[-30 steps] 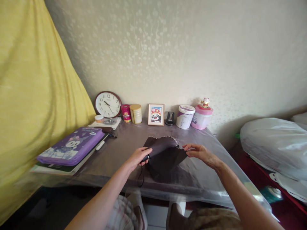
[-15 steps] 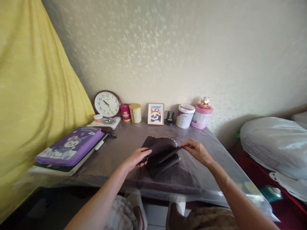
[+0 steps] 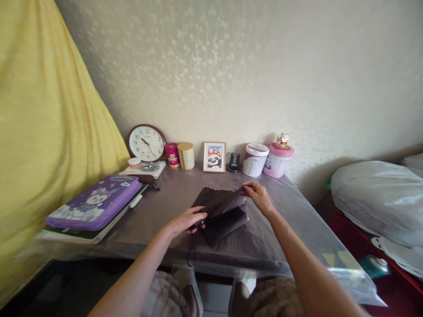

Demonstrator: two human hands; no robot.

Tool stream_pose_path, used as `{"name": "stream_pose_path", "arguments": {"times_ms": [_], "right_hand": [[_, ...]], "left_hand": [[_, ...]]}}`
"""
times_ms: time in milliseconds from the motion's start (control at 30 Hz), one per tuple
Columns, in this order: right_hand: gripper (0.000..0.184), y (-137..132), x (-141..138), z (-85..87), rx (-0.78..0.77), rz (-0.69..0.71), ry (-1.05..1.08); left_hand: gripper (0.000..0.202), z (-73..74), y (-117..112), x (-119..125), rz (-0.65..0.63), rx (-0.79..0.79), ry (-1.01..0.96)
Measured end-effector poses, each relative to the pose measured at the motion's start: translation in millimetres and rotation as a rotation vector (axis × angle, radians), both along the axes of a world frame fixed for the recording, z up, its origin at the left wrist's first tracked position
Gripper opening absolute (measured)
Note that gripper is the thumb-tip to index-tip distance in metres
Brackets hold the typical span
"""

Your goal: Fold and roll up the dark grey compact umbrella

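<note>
A dark folding umbrella (image 3: 220,202) lies on the table with its loose canopy panels spread in folds and a pale trim along the far edge. My left hand (image 3: 187,221) is closed round the short black handle at its left end, and a thin wrist loop (image 3: 191,256) hangs from there over the table's front part. At the far right corner of the canopy, my right hand (image 3: 257,195) pinches the edge of one panel between thumb and fingers. A second flap lies lower, below the raised panel.
The table (image 3: 158,229) wears a clear plastic cover. Left are a purple case (image 3: 94,202) on books and a clock (image 3: 147,143). Along the wall stand tins (image 3: 186,156), a framed panda picture (image 3: 214,157) and tubs (image 3: 255,160). A white bag (image 3: 380,202) bulges at right.
My right hand has moved left and away from me, bringing the pinched panel over toward the canopy's far edge. My left hand has stayed on the handle, shifting only slightly.
</note>
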State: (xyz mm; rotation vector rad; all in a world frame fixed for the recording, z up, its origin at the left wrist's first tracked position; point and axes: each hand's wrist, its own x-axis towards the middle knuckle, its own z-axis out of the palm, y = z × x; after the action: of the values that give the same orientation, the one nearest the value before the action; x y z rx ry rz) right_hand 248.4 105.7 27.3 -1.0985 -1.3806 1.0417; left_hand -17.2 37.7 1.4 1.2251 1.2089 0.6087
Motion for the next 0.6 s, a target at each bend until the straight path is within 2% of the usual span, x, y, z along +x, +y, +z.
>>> {"name": "stream_pose_path", "arguments": {"times_ms": [100,167,300,500,600], "right_hand": [[0.022,9.9,-9.0,-5.1,-0.028,-0.028,0.053],[0.019,15.2,-14.8,-8.1,-0.052,-0.048,0.069],[0.016,23.5,-24.8,-13.7,-0.06,-0.075,0.078],[0.01,31.3,-34.9,-21.5,-0.094,-0.073,0.065],[0.012,30.4,-36.5,-21.4,-0.048,-0.097,-0.032]], "left_hand": [[0.067,-1.8,-0.4,-5.5,-0.138,0.04,-0.023],[0.074,-3.3,-0.8,-6.9,-0.195,0.079,0.01],[0.081,-5.4,-1.7,-0.9,-0.152,0.172,0.147],[0.069,-7.7,-2.5,11.9,0.0,0.288,0.321],[0.057,-8.2,-2.1,12.6,-0.005,0.279,0.331]]}}
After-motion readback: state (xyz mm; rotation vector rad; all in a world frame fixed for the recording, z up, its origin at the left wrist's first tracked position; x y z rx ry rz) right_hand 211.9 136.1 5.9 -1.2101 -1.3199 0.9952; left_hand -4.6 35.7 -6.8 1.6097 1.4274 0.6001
